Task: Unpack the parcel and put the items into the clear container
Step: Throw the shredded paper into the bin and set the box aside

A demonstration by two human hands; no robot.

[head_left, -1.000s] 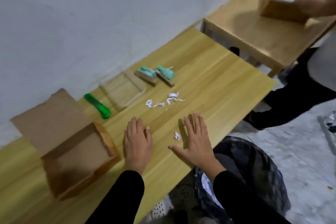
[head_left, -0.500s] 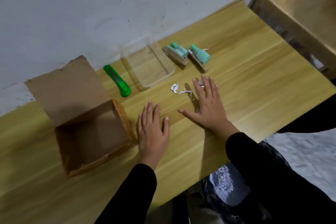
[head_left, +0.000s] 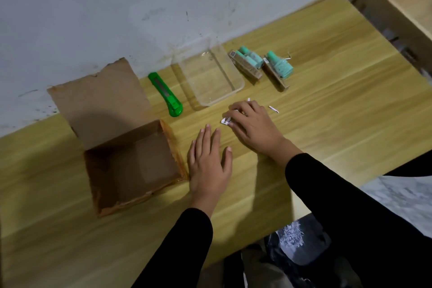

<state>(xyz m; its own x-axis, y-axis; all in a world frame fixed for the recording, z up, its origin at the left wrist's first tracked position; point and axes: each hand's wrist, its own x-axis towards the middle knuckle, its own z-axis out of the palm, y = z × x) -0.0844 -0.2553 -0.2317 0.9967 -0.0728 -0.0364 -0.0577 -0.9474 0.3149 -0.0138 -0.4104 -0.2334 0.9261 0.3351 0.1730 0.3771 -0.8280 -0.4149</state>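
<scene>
An open brown cardboard parcel lies at the left of the wooden table, flap up, nothing visible inside. The clear container stands empty near the wall. Right of it lie two teal items on cardboard backing. My left hand rests flat on the table beside the parcel, fingers apart. My right hand curls over white paper scraps just in front of the container, gathering them under the fingers.
A green utility knife lies between the parcel flap and the container. One loose white scrap sits right of my right hand. A second wooden table stands at the upper right. The wall runs along the table's far edge.
My right hand has moved forward and left over the paper scraps and curled its fingers on them. The view has swung left and down. My left hand stays flat.
</scene>
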